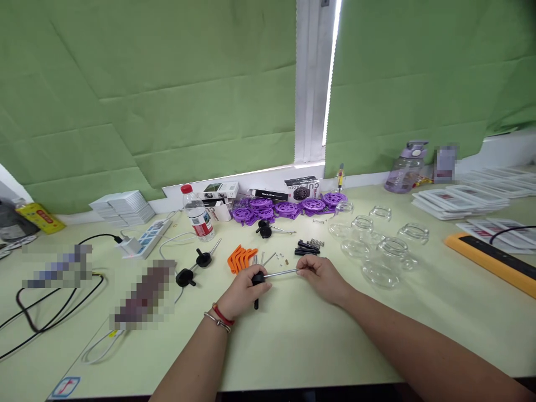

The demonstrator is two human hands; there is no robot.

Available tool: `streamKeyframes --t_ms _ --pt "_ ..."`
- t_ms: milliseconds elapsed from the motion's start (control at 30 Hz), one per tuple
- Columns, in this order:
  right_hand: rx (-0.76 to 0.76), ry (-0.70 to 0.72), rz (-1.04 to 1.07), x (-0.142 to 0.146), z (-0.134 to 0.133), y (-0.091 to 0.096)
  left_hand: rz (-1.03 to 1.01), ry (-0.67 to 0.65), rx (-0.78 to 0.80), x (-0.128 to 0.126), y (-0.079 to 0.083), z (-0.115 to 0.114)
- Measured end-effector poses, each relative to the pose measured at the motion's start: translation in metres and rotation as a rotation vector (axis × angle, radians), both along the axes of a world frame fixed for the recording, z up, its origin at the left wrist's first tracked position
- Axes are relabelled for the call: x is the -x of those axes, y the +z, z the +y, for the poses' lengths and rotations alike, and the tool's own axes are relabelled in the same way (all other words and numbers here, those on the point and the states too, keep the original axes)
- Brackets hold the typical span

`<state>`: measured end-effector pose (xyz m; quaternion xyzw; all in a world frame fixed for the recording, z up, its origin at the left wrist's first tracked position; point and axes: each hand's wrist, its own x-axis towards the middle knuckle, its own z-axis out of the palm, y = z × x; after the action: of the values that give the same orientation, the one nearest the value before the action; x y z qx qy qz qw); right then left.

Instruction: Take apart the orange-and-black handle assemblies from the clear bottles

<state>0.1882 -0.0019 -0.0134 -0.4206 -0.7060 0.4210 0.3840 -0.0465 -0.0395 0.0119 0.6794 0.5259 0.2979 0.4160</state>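
My left hand (pixel 247 290) is closed around the black knob end of a metal rod (pixel 280 273), with a black handle poking out below the fingers. At the rod's far tip, the fingers of my right hand (pixel 320 276) pinch together; whether a small part sits between them I cannot tell. Just behind my left hand lie orange angled plastic pieces (pixel 242 258) and thin metal pins. Tiny metal bits (pixel 281 258) are scattered behind the rod. Black tubular parts (pixel 307 248) and a spring (pixel 317 242) lie behind my right hand.
Left of my hands lie black knobs with rods (pixel 185 277), beside a water bottle (pixel 197 215) and a power strip (pixel 153 237). Purple plastic parts (pixel 287 210) line the back. Clear glass vessels (pixel 381 273) stand right, near an orange-and-black bar (pixel 494 262) and stacked cards (pixel 452 202).
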Motion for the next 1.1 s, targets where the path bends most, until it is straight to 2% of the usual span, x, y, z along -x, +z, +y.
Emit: streamKeyframes --t_ms 333,633,733,900,1100 --pt "0.064 -0.008 -0.054 -0.0049 0.0038 -0.002 0.025 -0.007 -0.015 -0.0024 0.0033 0.0008" --pt "0.014 0.07 -0.156 -0.0031 0.0027 -0.0007 0.039 -0.019 -0.045 -0.0026 0.0007 -0.001" --pt "0.009 0.075 -0.142 -0.0026 0.0021 -0.0001 0.029 -0.011 -0.036 -0.0021 0.0028 -0.0007" --pt "0.052 0.05 0.003 -0.0018 0.0014 -0.0005 0.02 0.008 -0.015 -0.0012 0.0039 -0.0002" --pt "-0.003 -0.005 -0.063 -0.0007 0.0016 0.0 0.016 0.003 -0.015 -0.0024 0.0017 -0.0004"
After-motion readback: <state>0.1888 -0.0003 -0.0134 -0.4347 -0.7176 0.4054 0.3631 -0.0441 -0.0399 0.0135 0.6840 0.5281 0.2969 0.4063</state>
